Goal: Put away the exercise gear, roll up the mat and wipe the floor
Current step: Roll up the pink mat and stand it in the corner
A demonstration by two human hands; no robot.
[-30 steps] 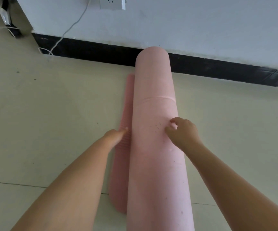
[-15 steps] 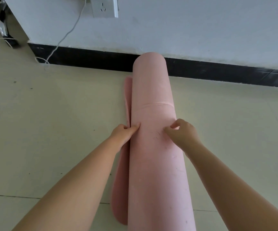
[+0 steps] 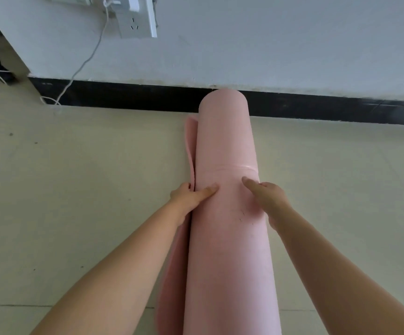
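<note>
Lying lengthwise on the pale tiled floor point(image 3: 75, 189), a pink exercise mat point(image 3: 227, 238) is almost fully rolled, its far end reaching the black baseboard point(image 3: 123, 95) under the grey-white wall point(image 3: 292, 44). A narrow loose flap point(image 3: 190, 146) of the mat stands along the roll's left side, curling upward. Left hand point(image 3: 188, 197): thumb laid flat on top of the roll, remaining fingers hidden behind the flap, so the flap edge sits pinched between thumb and fingers against the roll. Right hand point(image 3: 268, 199): spread open, extended finger and palm pressed onto the roll's upper right side, nothing enclosed. Both forearms are bare. A faint crease rings the roll just beyond the hands. On the wall at upper left, a white socket point(image 3: 136, 22) with a charger point(image 3: 128, 4) plugged in; its thin white cable point(image 3: 84, 61) drops to the floor.
</note>
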